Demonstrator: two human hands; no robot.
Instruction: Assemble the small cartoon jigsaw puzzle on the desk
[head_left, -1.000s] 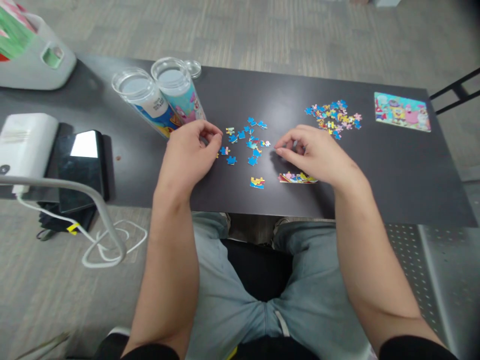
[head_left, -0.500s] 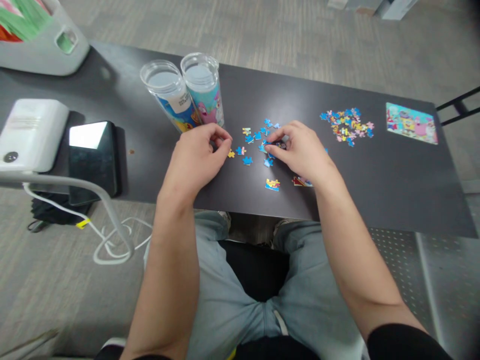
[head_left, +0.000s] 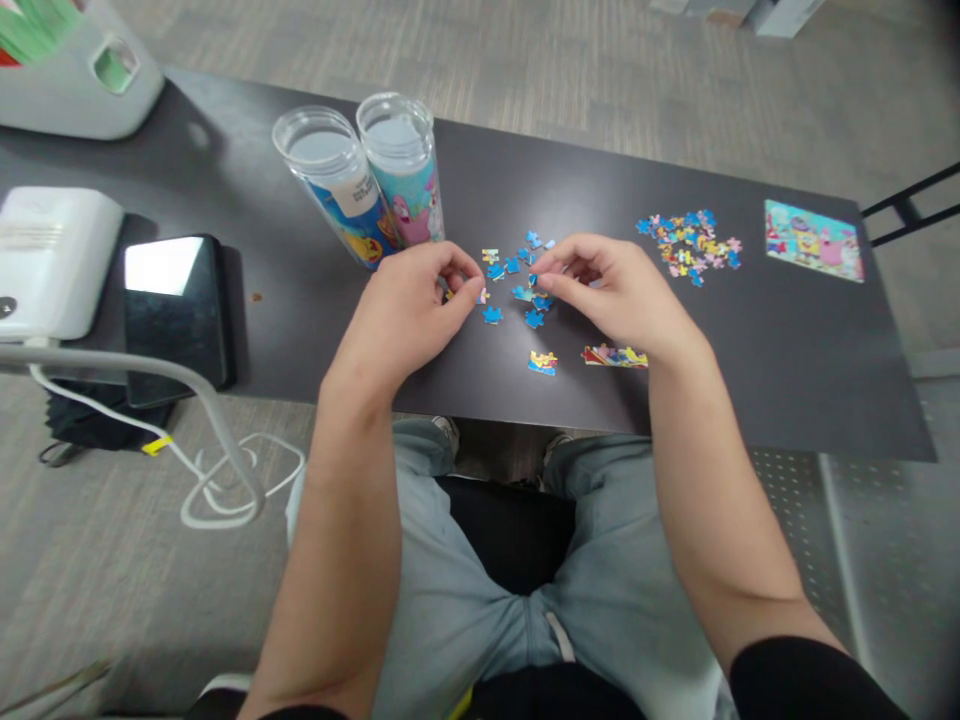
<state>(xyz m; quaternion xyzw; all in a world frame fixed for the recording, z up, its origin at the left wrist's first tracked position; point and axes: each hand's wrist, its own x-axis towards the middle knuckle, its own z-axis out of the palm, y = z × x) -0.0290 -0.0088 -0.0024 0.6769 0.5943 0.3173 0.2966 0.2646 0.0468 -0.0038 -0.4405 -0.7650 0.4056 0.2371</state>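
Several loose jigsaw puzzle pieces [head_left: 513, 265], mostly blue, lie scattered on the dark table [head_left: 480, 385] between my hands. My right hand [head_left: 611, 290] pinches a small blue puzzle piece [head_left: 533, 281] between thumb and index finger, just over the loose ones. To their left, my left hand [head_left: 424, 305] has thumb and index tip together; whatever they hold, if anything, is hidden. A small joined section, yellow and blue [head_left: 542, 362], lies nearer the front edge. Beside it is a longer joined strip [head_left: 613, 356], its right end partly behind my right wrist.
Two clear plastic cups with cartoon prints [head_left: 330, 180] stand behind my left hand. Another heap of puzzle pieces [head_left: 690, 245] and a cartoon picture card [head_left: 814, 240] lie to the right. On the left are a black tablet-like device [head_left: 176, 320], a white box [head_left: 56, 260] and a grey bin [head_left: 82, 90].
My left hand has shifted right, closer to the loose pieces. My right hand has moved slightly up and right, uncovering more of the joined strip. The view has shifted a little.
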